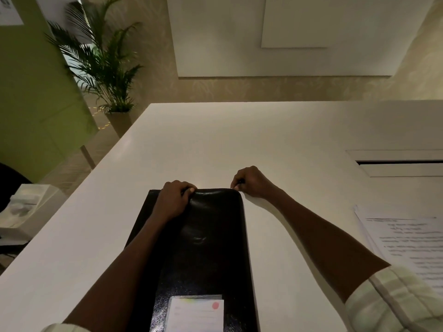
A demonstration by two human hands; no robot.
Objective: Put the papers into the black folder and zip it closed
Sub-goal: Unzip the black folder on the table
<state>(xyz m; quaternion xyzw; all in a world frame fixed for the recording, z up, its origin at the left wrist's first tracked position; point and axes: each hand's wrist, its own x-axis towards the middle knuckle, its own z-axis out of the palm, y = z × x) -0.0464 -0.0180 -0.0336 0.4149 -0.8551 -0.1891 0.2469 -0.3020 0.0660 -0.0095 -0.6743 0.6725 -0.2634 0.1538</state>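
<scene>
The black folder (211,240) lies flat and closed on the white table (215,144), its long side running away from me. A clear pocket with a white label card (195,313) sits on its near end. My left hand (173,200) presses down on the folder's far left edge, fingers curled over it. My right hand (251,183) pinches something small, apparently the zip pull, at the folder's far right corner. A stack of printed papers (407,245) lies on the table to the right, partly under my right sleeve.
A recessed slot (398,162) is set into the table at the far right. A potted palm (105,68) stands beyond the table's left corner. A white box-like object (24,207) sits low to the left, off the table.
</scene>
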